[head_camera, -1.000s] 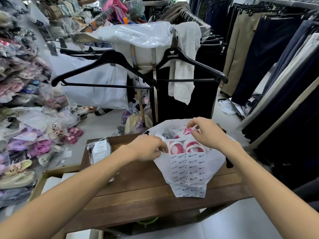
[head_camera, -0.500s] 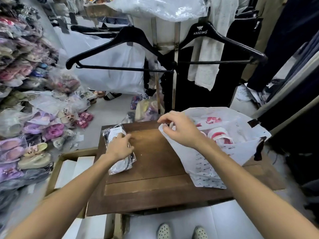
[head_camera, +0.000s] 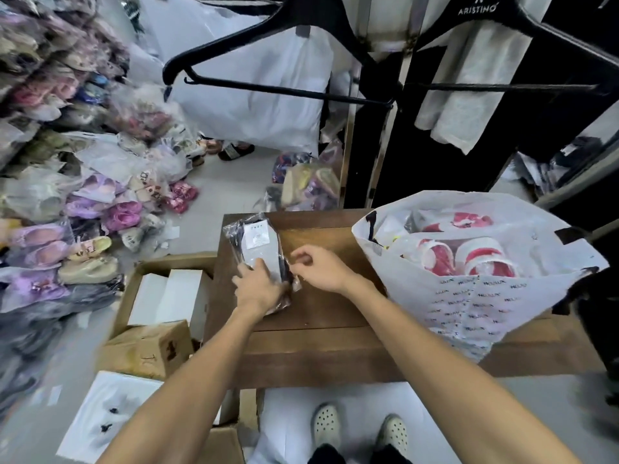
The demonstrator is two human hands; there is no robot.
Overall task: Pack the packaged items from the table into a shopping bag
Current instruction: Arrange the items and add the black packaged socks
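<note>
A clear plastic package with a dark item and a white label lies on the left part of the wooden table. My left hand rests on the near end of the package, fingers spread over it. My right hand is just right of the package, its fingers curled and pinching at the wrapping's edge. A white printed shopping bag stands open on the table's right side, with red-and-white packaged items inside.
Cardboard boxes with white boxes sit on the floor left of the table. Heaps of bagged shoes fill the left side. Black hangers and hanging clothes are behind the table. My feet stand at its near edge.
My right hand let go of the shopping bag's rim and moved left to the package. My left hand stayed on the package. The camera tilted further down.
</note>
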